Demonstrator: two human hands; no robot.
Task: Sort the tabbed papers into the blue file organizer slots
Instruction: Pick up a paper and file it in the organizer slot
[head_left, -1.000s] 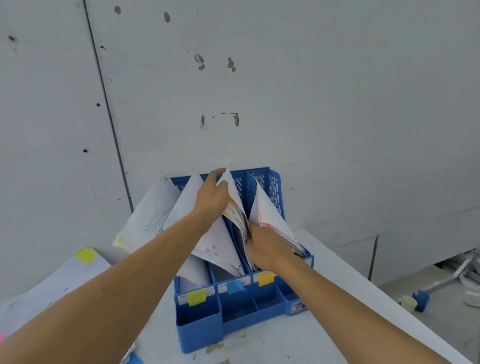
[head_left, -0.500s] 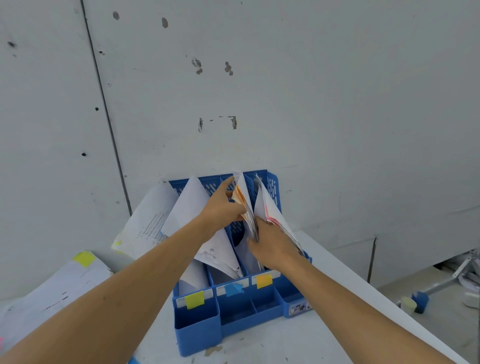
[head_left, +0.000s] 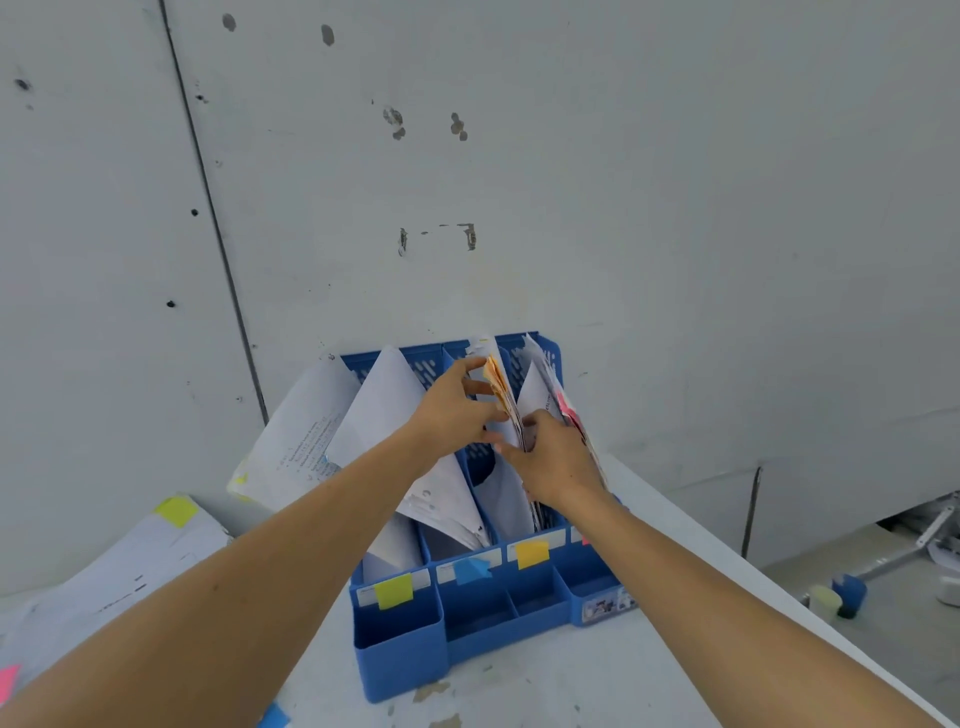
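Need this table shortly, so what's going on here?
A person is filing papers into a blue file organizer that stands on the white table against the wall. The left hand and the right hand both grip the orange-tabbed papers, which stand in the slot marked with an orange label. The other slots already hold sheets. A pile of papers with a yellow-green tab lies on the table to the left, not yet sorted.

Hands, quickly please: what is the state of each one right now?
Left hand: pinches the orange-tabbed papers near their top.
Right hand: grips the same papers lower down.
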